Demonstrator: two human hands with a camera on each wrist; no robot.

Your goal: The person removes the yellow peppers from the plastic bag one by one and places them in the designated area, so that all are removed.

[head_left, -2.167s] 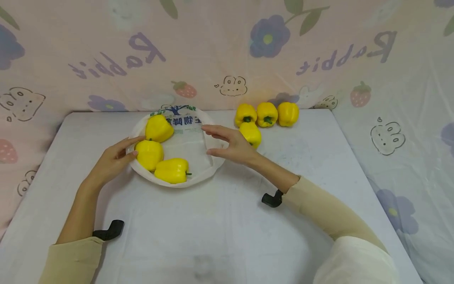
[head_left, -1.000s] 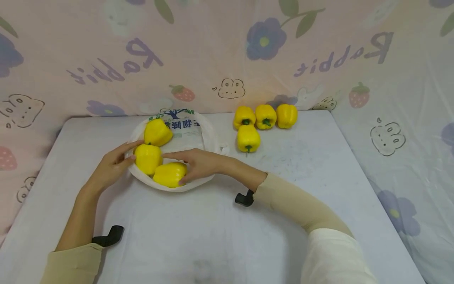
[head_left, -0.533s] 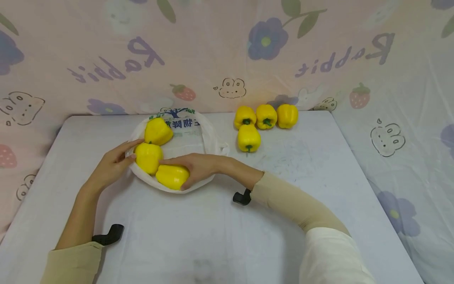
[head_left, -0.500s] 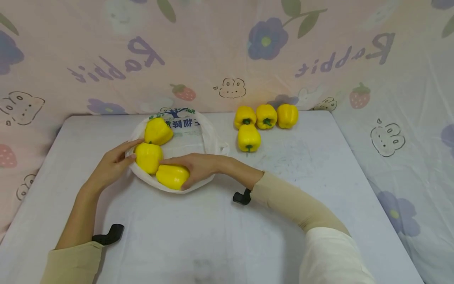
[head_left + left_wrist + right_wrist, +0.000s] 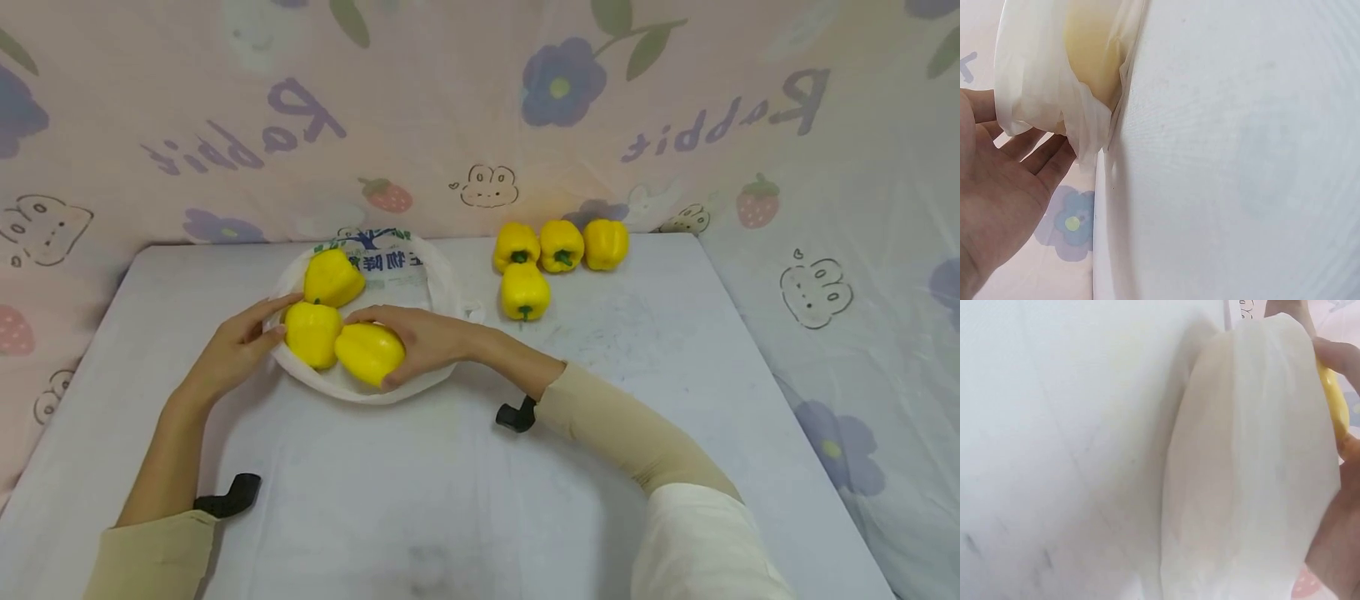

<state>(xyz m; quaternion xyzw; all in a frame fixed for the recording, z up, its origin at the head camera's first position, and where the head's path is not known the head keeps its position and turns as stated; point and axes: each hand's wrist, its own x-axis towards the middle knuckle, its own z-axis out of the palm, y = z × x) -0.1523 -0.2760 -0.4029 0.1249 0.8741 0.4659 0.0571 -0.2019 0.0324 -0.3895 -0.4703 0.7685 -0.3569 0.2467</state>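
A white plastic bag (image 5: 375, 397) stands on the table with its mouth spread into a round rim. My left hand (image 5: 232, 354) grips this rim at the left; in the left wrist view its fingers reach in behind the thin plastic. Inside the bag, my right hand (image 5: 431, 337) holds a yellow bell pepper (image 5: 369, 353) between thumb and fingers, tilted above the near rim. Beside it, a second bell pepper (image 5: 313, 335) lies close to my left fingertips. A third bell pepper (image 5: 333, 277) rests behind that one. From the right wrist, the bag's side (image 5: 1260, 456) hides most of the held pepper.
To the right of the bag, several more bell peppers (image 5: 561, 247) sit grouped at the back of the white table (image 5: 450, 500). A printed cloth (image 5: 450, 100) hangs behind the table and along its sides.
My right hand came in from the bag's right side, took hold of the front bell pepper and has raised and turned it slightly. The left hand stays at the rim.
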